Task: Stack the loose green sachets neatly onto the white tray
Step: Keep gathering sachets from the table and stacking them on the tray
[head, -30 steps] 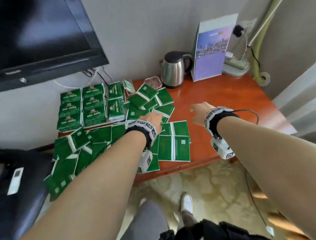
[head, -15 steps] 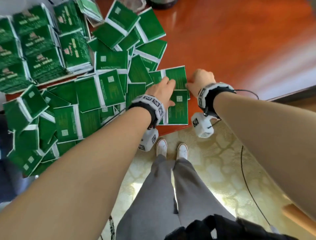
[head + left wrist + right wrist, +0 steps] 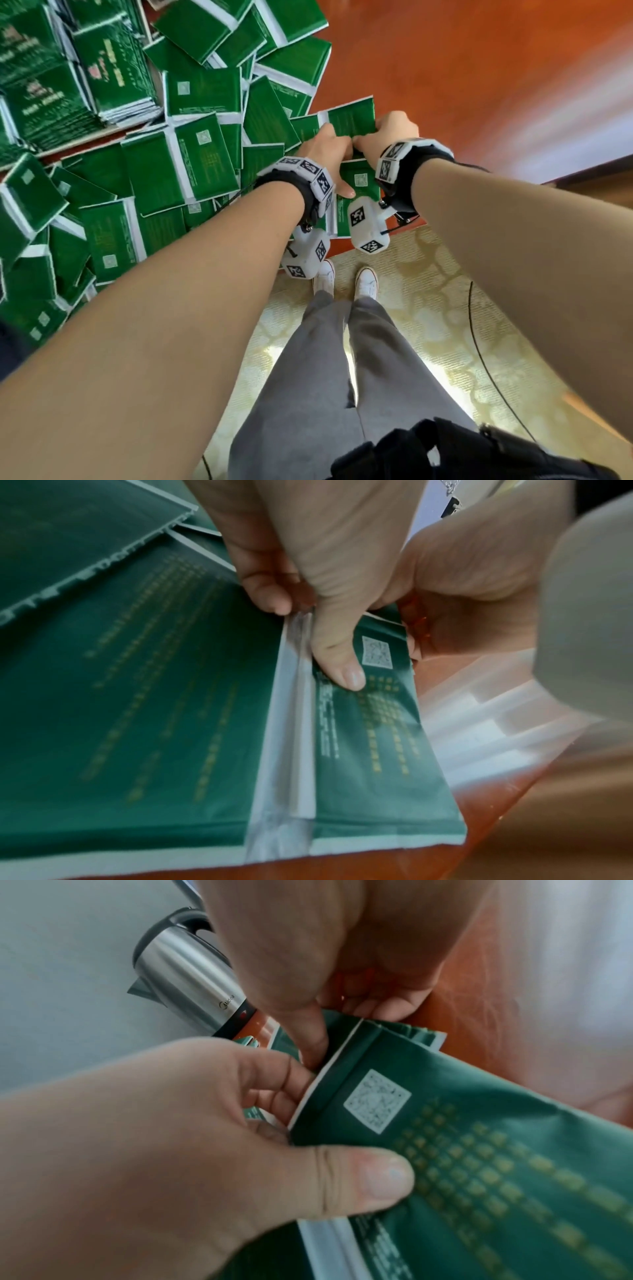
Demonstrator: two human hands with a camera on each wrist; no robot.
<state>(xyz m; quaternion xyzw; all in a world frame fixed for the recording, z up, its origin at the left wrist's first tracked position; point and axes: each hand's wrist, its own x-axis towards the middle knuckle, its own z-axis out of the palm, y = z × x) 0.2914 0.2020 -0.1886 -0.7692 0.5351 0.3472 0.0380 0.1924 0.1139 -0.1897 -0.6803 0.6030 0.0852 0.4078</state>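
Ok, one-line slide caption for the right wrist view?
Both hands, left hand and right hand, pinch a green sachet beside a steel kettle.

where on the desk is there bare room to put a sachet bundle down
Bare wood of the desk lies right of and beyond both hands, left hand and right hand. Left of them, loose green sachets overlap everywhere; it is crowded.

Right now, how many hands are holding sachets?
2. The left hand pinches the QR-code sachet at the table's front edge; the right hand grips its far end.
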